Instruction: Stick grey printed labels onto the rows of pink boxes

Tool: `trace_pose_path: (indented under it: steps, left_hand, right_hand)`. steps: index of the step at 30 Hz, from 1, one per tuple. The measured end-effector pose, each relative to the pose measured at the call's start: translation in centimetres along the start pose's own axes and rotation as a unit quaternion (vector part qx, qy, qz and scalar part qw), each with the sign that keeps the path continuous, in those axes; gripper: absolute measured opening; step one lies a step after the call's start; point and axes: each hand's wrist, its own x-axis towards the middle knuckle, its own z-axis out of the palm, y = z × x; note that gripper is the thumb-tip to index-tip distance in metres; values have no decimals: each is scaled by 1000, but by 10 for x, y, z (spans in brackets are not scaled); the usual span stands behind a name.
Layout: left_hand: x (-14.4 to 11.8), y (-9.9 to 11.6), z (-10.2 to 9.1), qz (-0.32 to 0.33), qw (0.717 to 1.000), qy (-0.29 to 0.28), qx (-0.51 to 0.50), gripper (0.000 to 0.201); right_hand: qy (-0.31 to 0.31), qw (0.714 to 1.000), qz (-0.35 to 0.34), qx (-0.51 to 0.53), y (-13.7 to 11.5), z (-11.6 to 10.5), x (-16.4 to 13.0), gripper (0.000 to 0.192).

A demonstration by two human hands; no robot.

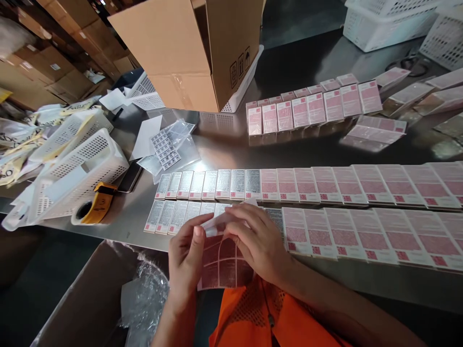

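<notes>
In front of me my left hand pinches the left edge of a sheet of square stickers, which looks dark reddish with pale grid lines. My right hand is closed at the sheet's upper right, fingertips on a folded whitish translucent part. Just beyond the hands stand two long rows of small boxes. Those on the left show silvery-grey tops; those on the right have pink and white printed tops. My hands hide part of the nearer row.
Behind stand an open cardboard carton and another row of pink boxes. A sheet of printed labels lies on plastic bags. At left are a white basket and a tape roll. Below, a carton holds crumpled plastic.
</notes>
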Motion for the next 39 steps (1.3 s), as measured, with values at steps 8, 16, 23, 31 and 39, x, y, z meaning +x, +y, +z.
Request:
trace_pose_path:
  steps: [8, 16, 23, 31, 39]
  left_hand:
    - [65, -20, -26, -171, 983, -39, -45, 44]
    - [107, -6, -27, -213, 965, -150, 11, 39]
    - [83, 27, 67, -200, 922, -327, 46, 34]
    - [81, 12, 117, -118, 909, -389, 95, 38]
    - [91, 4, 132, -143, 898, -370, 190, 40]
  right_hand:
    - [-189, 968, -144, 82, -10, -23, -13, 7]
    - [-222, 880, 168, 385, 21, -97, 8, 11]
    - [-89, 864, 366, 335, 102, -100, 29, 34]
    - [-93, 830, 439, 332, 132, -100, 33, 41]
    - [-134, 893, 405, 145, 159, -93, 51, 26]
